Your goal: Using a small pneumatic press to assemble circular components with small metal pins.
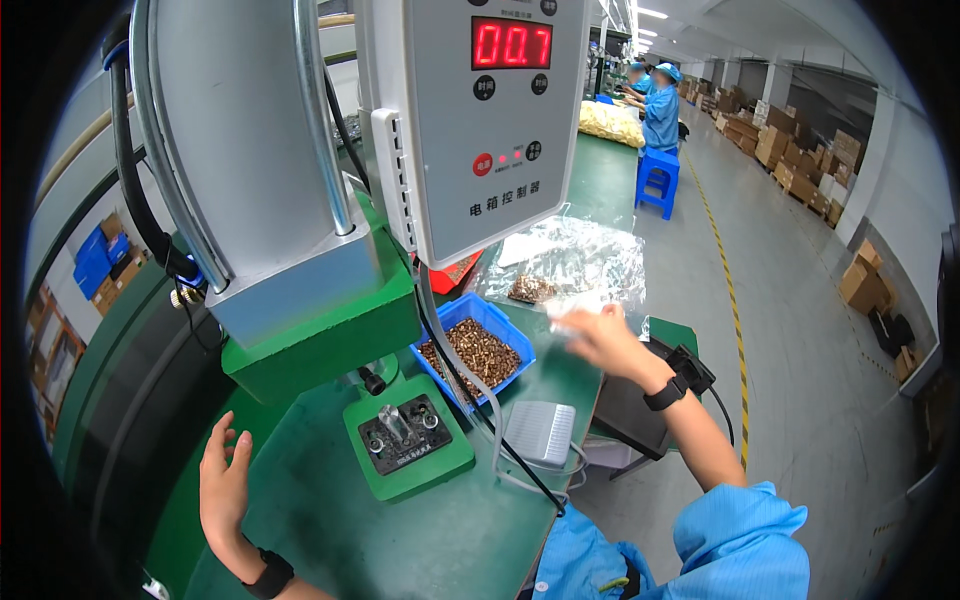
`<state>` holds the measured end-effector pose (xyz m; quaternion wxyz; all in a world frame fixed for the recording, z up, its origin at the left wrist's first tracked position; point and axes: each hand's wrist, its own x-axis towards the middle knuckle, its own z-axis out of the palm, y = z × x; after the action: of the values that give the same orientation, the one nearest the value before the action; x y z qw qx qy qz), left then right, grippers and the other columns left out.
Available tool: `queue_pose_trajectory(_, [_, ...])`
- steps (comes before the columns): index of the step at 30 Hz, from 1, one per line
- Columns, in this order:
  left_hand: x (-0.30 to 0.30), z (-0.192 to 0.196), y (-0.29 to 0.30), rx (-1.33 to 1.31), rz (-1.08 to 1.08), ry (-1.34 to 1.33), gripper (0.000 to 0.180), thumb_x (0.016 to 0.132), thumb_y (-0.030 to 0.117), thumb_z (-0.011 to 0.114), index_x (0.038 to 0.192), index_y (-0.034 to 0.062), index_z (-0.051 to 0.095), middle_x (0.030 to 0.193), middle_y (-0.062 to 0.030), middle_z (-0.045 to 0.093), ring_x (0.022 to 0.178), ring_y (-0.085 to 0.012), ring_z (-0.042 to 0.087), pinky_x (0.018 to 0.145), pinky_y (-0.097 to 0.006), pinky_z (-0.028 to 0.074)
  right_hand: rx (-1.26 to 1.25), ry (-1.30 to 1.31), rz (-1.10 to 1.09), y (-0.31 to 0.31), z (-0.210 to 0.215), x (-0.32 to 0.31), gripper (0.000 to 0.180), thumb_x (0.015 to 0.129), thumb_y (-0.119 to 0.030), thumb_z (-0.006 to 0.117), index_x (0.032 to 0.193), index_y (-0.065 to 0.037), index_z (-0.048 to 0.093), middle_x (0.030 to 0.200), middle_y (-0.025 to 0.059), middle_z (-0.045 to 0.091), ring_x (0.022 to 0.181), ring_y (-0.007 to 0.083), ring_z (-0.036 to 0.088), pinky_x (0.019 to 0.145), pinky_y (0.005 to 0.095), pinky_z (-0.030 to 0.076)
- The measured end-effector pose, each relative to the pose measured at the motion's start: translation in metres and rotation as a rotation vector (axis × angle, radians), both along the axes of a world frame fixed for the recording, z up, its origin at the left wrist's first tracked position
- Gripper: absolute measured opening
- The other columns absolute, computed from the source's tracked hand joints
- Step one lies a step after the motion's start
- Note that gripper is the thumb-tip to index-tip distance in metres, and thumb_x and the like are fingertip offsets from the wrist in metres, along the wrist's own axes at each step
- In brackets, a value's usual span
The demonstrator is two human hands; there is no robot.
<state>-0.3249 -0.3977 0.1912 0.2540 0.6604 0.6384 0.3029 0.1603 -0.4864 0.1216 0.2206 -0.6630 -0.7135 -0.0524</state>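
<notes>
My left hand [225,478] hovers with fingers spread over the green bench [330,520], left of the press's green base plate with its dark fixture [405,432]. It holds nothing. My right hand [603,340] reaches out to the right, blurred by motion. Its fingers pinch the near edge of a crumpled clear plastic bag [580,262] that holds a small heap of brass parts. A blue bin [478,352] of small brass parts lies between the press and my right hand.
The press column and its grey control box with a red display [480,120] loom over the bench. A grey pedal pad [540,432] with cables lies near the bench edge. People in blue sit farther along [660,110]. Cardboard boxes line the aisle at right.
</notes>
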Motion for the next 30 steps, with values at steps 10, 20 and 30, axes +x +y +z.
queue_pose_trajectory(10, [0.002, 0.001, -0.001, -0.008, -0.001, 0.042, 0.047, 0.088, 0.029, 0.055, 0.130, 0.0095, 0.046, 0.113, -0.0146, 0.055, 0.096, -0.0206, 0.053, 0.083, -0.033, 0.043, 0.050, -0.004, -0.188, -0.011, -0.008, -0.003, 0.017, 0.079, -0.019, 0.061, 0.094, -0.014, 0.068, 0.083, 0.0028, 0.065, 0.076, 0.0174, 0.057, 0.078, 0.0392, 0.029])
queue_pose_trajectory(20, [0.000, 0.002, -0.001, -0.056, -0.026, 0.060, 0.048, 0.088, 0.031, 0.055, 0.130, 0.0090, 0.045, 0.110, -0.0152, 0.056, 0.096, -0.0214, 0.054, 0.084, -0.033, 0.043, 0.129, -0.273, -0.217, -0.008, -0.041, -0.018, 0.029, 0.079, -0.027, 0.062, 0.106, -0.015, 0.063, 0.109, 0.0037, 0.057, 0.104, 0.0225, 0.045, 0.089, 0.0469, 0.028])
queue_pose_trajectory(30, [0.004, 0.002, -0.003, -0.059, -0.035, 0.075, 0.048, 0.090, 0.030, 0.054, 0.130, 0.0066, 0.045, 0.102, -0.0108, 0.056, 0.091, -0.0177, 0.053, 0.081, -0.030, 0.042, -0.113, -0.080, -0.269, 0.018, -0.038, -0.009, 0.015, 0.078, -0.010, 0.058, 0.093, -0.012, 0.062, 0.093, 0.0100, 0.059, 0.091, 0.0258, 0.053, 0.078, 0.0397, 0.031])
